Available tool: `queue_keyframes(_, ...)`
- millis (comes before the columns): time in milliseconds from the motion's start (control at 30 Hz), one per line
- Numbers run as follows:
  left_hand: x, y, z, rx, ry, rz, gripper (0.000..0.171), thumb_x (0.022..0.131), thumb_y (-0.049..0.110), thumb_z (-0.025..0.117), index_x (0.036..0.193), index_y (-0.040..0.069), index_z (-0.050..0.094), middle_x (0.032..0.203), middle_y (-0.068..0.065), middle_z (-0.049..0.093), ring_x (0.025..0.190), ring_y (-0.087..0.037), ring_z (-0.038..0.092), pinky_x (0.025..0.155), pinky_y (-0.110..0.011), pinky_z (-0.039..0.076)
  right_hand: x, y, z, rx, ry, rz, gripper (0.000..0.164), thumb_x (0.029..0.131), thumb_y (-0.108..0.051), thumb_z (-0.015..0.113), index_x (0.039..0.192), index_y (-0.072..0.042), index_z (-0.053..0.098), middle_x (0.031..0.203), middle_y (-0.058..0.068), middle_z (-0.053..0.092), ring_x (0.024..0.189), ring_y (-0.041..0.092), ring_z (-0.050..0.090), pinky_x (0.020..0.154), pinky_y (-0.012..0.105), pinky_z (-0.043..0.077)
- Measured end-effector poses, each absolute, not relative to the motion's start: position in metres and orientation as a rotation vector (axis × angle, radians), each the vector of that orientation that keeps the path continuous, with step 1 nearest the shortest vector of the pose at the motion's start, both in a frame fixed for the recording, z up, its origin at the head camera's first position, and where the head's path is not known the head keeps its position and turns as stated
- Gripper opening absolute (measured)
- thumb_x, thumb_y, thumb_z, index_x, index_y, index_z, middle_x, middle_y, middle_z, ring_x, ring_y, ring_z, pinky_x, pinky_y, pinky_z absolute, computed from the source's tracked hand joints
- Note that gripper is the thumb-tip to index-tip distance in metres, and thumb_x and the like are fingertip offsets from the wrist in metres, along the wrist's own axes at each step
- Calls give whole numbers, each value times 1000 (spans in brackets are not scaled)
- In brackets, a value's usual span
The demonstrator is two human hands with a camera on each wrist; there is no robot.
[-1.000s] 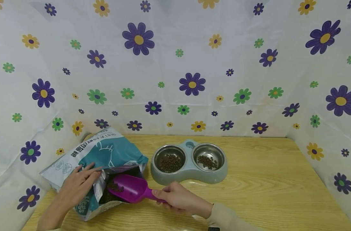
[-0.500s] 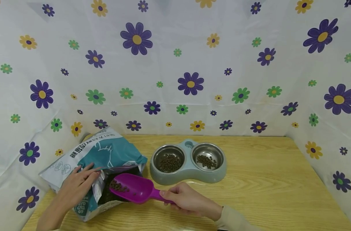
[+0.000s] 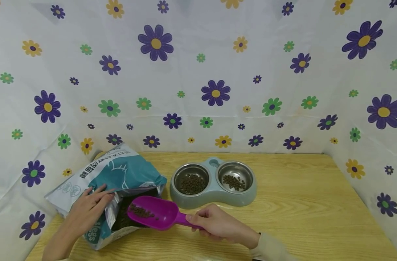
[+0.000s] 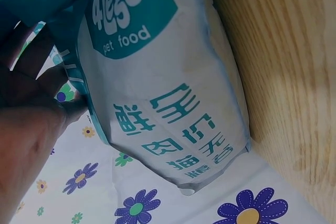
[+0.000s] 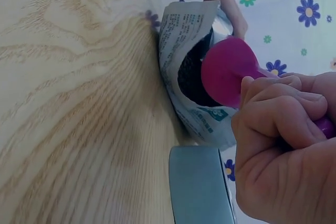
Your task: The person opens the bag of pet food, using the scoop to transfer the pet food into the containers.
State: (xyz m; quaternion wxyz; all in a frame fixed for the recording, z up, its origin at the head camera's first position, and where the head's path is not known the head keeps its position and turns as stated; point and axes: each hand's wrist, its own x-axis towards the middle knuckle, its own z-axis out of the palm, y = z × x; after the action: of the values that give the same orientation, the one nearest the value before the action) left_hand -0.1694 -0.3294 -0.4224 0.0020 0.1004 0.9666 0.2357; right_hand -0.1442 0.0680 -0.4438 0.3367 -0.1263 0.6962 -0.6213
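A teal and white pet food bag [image 3: 130,170] lies on its side at the table's left, its mouth facing right. My left hand [image 3: 89,208] holds the bag's edge beside the mouth; the left wrist view shows the fingers [image 4: 39,59] at its teal fold. My right hand [image 3: 218,224] grips the handle of a magenta scoop [image 3: 160,214], fingers curled round it in the right wrist view. Brown kibble [image 3: 143,212] lies toward the scoop's tip, which is at the bag's mouth. More kibble shows dimly inside the bag.
A blue-grey double bowl stand [image 3: 215,197] is behind the scoop. Its left steel bowl [image 3: 180,174] holds more kibble than the right steel bowl [image 3: 231,168]. Flower-print cloth [image 3: 185,65] surrounds the wooden table [image 3: 299,203] at the back and sides.
My right hand has drawn the scoop to the right, partly out of the bag's mouth. More kibble shows in the scoop. The left hand and bag have stayed put.
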Motion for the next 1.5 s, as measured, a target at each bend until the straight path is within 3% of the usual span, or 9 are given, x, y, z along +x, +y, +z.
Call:
queue_keyframes(667, -169, -329, -422, 324, 3011, 742, 53, 114, 35, 32, 136, 1, 65, 136, -25, 64, 141, -55, 40, 115, -70, 21, -139, 162, -427, -189, 1855, -1637, 43, 104, -44, 58, 90, -3, 65, 59, -5, 43, 43, 6, 24, 40, 19, 22)
queue_keyframes(1500, -171, -329, -423, 323, 3012, 747, 53, 113, 35, 32, 136, 0, 65, 136, -26, 63, 142, -55, 39, 116, -70, 20, -142, 257, -409, -15, 2174, -1505, 47, 105, -45, 56, 96, 0, 66, 61, -5, 40, 46, 7, 22, 42, 19, 25)
